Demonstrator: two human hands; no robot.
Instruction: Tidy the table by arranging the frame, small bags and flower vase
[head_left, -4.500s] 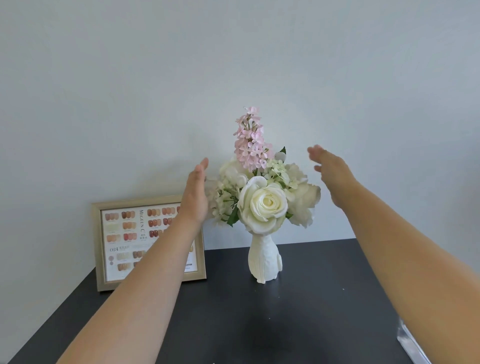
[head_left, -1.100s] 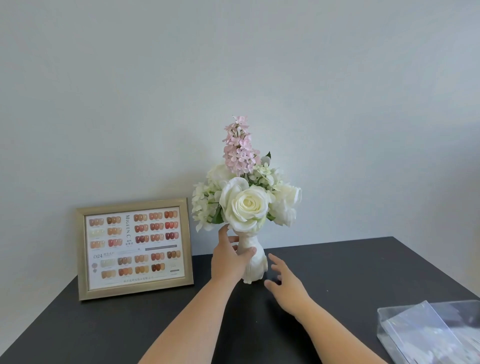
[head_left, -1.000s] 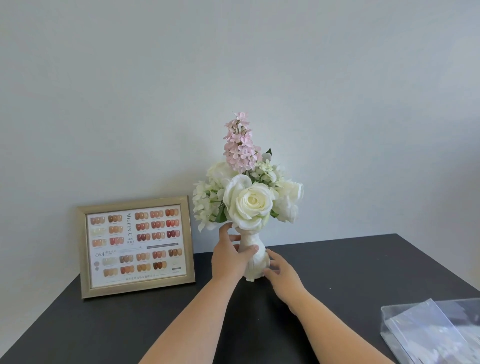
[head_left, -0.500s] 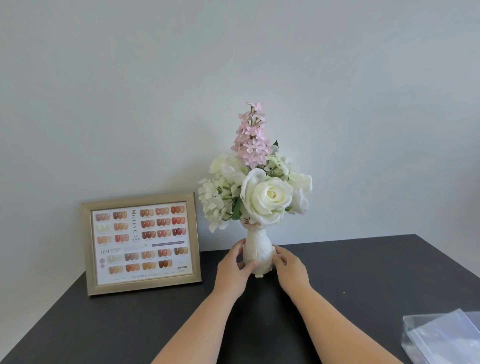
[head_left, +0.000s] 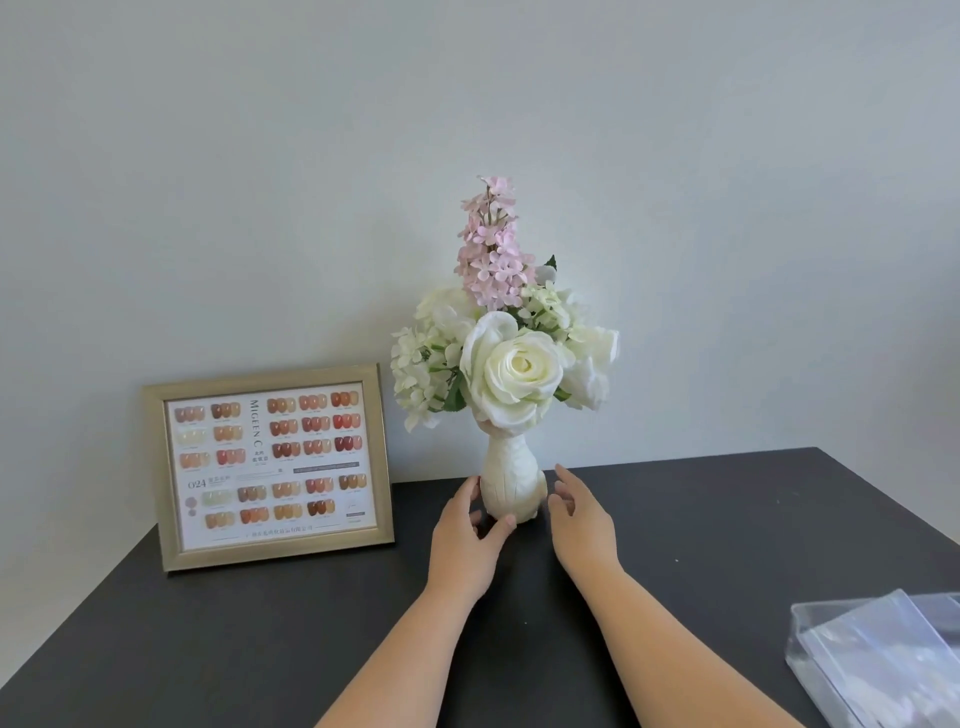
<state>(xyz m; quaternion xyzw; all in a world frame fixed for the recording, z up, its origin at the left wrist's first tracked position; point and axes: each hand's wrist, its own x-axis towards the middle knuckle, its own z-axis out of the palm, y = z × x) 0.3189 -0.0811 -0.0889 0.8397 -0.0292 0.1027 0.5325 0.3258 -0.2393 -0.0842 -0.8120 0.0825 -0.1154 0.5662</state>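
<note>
Vase (head_left: 508, 486) white, ribbed, narrow neck, upright near the worktop's (head_left: 727, 519) back edge, about midway along it. It holds a bouquet (head_left: 511, 358): large cream rose in front, white blooms either side, a pink spike on top. Left hand (head_left: 467, 535) at the vase's foot, grip loosely open, thumb tip touching the base, fingers beside its left flank. Right hand (head_left: 579, 514) just right of the vase, grip open, fingers spread, not clearly touching. Frame (head_left: 270, 465) gold-edged, showing a nail-colour chart, leans against the wall at the back left, near the vase but apart. Clear bags (head_left: 883, 660) lie at the right front edge, contents unreadable. Dark worktop bare between the arms and along the front left.
</note>
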